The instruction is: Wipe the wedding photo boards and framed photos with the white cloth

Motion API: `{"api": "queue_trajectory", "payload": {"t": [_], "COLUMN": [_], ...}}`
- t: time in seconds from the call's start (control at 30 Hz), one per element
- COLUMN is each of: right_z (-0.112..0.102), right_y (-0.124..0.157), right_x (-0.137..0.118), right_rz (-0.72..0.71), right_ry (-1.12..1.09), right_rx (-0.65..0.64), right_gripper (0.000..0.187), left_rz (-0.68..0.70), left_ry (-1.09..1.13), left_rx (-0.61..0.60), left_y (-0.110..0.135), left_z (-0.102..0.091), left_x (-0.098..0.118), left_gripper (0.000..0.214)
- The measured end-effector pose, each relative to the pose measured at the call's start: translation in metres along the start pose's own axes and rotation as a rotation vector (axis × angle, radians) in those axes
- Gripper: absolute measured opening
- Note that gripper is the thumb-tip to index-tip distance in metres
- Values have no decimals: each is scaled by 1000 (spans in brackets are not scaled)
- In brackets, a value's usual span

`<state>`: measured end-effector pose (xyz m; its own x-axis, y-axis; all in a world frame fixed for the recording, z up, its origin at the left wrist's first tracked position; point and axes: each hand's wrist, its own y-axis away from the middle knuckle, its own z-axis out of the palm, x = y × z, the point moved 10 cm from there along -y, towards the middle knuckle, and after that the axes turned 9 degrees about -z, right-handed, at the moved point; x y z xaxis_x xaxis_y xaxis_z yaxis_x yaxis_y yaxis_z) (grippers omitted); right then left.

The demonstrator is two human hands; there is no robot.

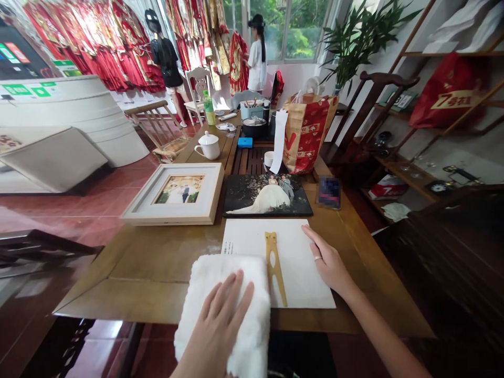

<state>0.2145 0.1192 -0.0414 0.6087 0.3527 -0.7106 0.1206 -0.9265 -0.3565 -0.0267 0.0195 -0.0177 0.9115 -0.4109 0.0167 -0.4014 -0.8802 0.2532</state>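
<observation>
My left hand [226, 304] lies flat, fingers stretched out, on a folded white towel [255, 336]. The towel covers the lower left part of a white board [303, 278] and hangs over the table's front edge. On the board's right edge rests my right hand [328, 262], its index finger extended along the edge and a ring on one finger. Between the hands a flat golden-yellow piece [272, 252] with two long prongs and a cat-like head lies on the board. Beyond the board is a dark wedding photo panel [244, 197]; left of it lies a white framed photo [185, 191].
On the wooden table [157, 262] stand a lidded white cup [208, 146], a red and brown paper bag [311, 136], a green bottle [208, 107] and a blue box [244, 142]. A blurred phone-like item [329, 192] lies right. Two people stand by hanging garments.
</observation>
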Motion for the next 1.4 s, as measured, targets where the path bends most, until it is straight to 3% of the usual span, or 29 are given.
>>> {"api": "queue_trajectory", "payload": {"t": [0.1, 0.3, 0.4, 0.53, 0.73, 0.87, 0.97, 1.23, 1.3, 1.4], "right_z": [-1, 0, 0, 0, 1, 1, 0, 1, 1, 1], "right_y": [-1, -3, -4, -3, -2, -2, -3, -5, -5, -4], "right_x": [0, 1, 2, 3, 4, 2, 2, 1, 2, 1], "right_rz": [5, 16, 9, 10, 9, -6, -12, 14, 21, 20], "right_ry": [10, 13, 8, 12, 23, 24, 29, 26, 28, 31], "right_rx": [-5, -21, -21, -18, -16, -9, -7, -31, -29, -29], "right_gripper": [45, 45, 45, 45, 45, 45, 45, 46, 46, 47], "left_rz": [6, -81, -123, -116, -51, 48, 79, 74, 78, 95], "left_ry": [37, 115, 108, 99, 123, 166, 199, 133, 119, 124], "left_rx": [9, 95, 173, 185, 76, 106, 108, 197, 190, 165], "left_y": [-10, -89, -114, -107, -37, -8, -22, -122, -133, -128], "left_z": [-9, -43, -52, -48, -16, -13, -22, -50, -51, -49], "left_x": [4, -12, -22, -24, -3, 10, 6, -14, -15, -15], "left_gripper": [113, 88, 81, 85, 110, 110, 99, 74, 73, 74]}}
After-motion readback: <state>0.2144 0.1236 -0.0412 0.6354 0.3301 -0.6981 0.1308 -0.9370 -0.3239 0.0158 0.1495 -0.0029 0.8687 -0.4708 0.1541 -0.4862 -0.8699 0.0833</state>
